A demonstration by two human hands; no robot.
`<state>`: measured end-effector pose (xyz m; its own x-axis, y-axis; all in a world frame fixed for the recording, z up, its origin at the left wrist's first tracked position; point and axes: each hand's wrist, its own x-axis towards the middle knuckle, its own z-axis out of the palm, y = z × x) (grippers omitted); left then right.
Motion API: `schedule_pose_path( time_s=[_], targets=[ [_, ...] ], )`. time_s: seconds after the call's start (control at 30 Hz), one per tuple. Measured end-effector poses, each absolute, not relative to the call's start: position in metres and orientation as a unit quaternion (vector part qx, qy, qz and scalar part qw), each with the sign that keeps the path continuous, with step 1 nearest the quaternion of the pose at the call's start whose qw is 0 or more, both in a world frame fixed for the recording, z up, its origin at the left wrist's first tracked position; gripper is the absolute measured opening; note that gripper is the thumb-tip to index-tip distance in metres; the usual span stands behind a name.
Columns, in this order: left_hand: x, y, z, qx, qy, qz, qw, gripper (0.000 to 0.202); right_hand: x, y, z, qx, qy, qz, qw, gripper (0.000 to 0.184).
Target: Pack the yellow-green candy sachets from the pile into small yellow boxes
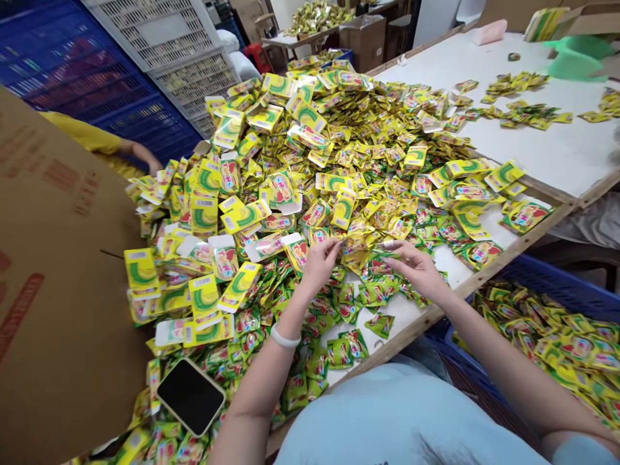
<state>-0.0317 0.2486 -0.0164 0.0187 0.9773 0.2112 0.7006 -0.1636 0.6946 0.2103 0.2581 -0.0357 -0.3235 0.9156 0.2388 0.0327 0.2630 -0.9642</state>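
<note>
A large heap of small yellow and green sachets (339, 148) and flat yellow card packs (203, 213) covers the white table (547, 155). My left hand (320, 259) and my right hand (414, 265) meet over the near part of the heap. Both hands pinch a few yellow sachets (358, 247) held between their fingertips. My left wrist carries a white band (285, 338). Green sachets (349, 303) lie loose on the table just below my hands.
A black phone (190, 396) lies at the near left. A big cardboard sheet (53, 271) stands on the left. A blue crate (557, 336) with more sachets sits lower right. Another person's arm (140, 154) reaches in at the far left. Stacked plastic crates (159, 39) stand behind.
</note>
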Motion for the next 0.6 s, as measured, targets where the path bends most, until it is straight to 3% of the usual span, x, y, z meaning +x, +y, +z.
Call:
schedule_pose_path(
  time_s=[0.13,0.27,0.37,0.43,0.53,0.6],
  targets=[
    [-0.022,0.220,-0.004,0.663,0.596,0.364,0.270,0.036,0.181,0.258,-0.022,-0.356,-0.640,0.514,0.447,0.033],
    [-0.016,0.198,0.003,0.645,0.593,0.380,0.297,0.041,0.167,0.252,-0.019,-0.385,-0.700,0.425,0.426,0.034],
    [-0.011,0.187,-0.006,0.637,0.588,0.382,0.322,0.030,0.168,0.244,-0.022,-0.388,-0.718,0.389,0.427,0.028],
    [-0.006,0.180,-0.017,0.611,0.606,0.400,0.315,0.024,0.171,0.238,-0.025,-0.394,-0.698,0.426,0.419,0.024],
    [0.002,0.176,-0.028,0.592,0.628,0.417,0.286,0.028,0.177,0.234,-0.031,-0.377,-0.673,0.515,0.373,0.039],
    [0.001,0.181,-0.027,0.621,0.630,0.397,0.243,0.032,0.183,0.236,-0.036,-0.370,-0.670,0.543,0.347,0.037]
  ],
)
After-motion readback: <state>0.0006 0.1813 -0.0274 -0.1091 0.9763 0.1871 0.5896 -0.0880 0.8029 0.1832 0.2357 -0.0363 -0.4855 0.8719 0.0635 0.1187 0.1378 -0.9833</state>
